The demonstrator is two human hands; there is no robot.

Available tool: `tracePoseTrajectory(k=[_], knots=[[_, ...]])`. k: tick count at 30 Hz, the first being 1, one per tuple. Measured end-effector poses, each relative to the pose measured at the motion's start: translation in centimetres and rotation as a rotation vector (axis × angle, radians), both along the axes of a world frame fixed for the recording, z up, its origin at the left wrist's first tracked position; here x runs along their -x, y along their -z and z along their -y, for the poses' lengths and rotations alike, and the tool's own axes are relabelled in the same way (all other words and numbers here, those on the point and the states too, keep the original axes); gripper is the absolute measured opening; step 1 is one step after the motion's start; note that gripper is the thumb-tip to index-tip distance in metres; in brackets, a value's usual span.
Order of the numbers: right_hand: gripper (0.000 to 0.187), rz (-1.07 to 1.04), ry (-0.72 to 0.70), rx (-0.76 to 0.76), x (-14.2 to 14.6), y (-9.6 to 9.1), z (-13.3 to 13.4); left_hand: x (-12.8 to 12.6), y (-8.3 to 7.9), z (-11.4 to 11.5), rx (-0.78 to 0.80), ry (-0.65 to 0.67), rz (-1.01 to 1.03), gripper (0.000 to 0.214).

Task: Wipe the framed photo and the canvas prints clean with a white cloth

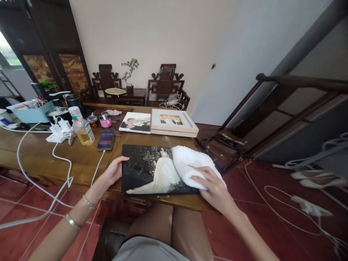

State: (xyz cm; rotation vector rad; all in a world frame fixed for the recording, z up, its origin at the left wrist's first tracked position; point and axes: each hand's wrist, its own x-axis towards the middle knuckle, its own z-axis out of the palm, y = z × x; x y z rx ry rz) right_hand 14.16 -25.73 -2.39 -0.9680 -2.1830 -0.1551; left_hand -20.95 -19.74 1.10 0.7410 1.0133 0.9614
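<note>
A dark photo album [146,168] with a figure in a white gown on its cover lies at the near edge of the wooden table [81,156]. My left hand [115,169] grips the album's left edge, thumb on top and fingers curled under. My right hand [212,185] presses a white cloth [190,165] onto the album's right part, fingers bent down on the cloth.
Further back lie a second album [136,122] and a cream framed box [174,122]. A phone [106,139] on a white cable, an oil bottle [83,128], a pink cup [105,120] and a power strip [58,132] stand left. A stair rail [299,81] rises at right.
</note>
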Motion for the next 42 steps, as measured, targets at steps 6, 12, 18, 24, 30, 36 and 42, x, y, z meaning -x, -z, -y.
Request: tracePoseTrajectory(k=[6, 12, 18, 24, 30, 36, 42], knots=[[0.053, 0.034, 0.038, 0.054, 1.7, -0.1, -0.2, -0.1, -1.0, -2.4, -0.259, -0.04, -0.407, 0.049], [0.053, 0.114, 0.082, 0.088, 1.8, -0.2, -0.9, 0.6, -0.1, -4.8, -0.522, 0.048, -1.295, 0.052], [0.063, 0.187, 0.113, 0.148, 1.4, -0.4, -6.8, -0.2, 2.3, -4.6, -0.708, -0.039, -1.374, 0.055], [0.061, 0.358, 0.166, 0.278, 3.8, -1.6, -8.7, -0.7, 4.1, -4.4, -0.948, -0.008, -1.284, 0.043], [0.057, 0.378, -0.072, 0.254, 4.6, -2.5, 1.7, -0.5, 4.3, -4.7, -0.926, 0.021, -1.325, 0.044], [0.059, 0.361, -0.154, 0.306, 3.3, -3.1, 2.9, 0.1, 3.9, -5.1, -0.968, 0.054, -1.299, 0.04], [0.041, 0.3, 0.029, 0.269, 2.5, -2.1, -7.8, 0.7, 3.8, -5.1, -1.023, 0.046, -1.26, 0.04]])
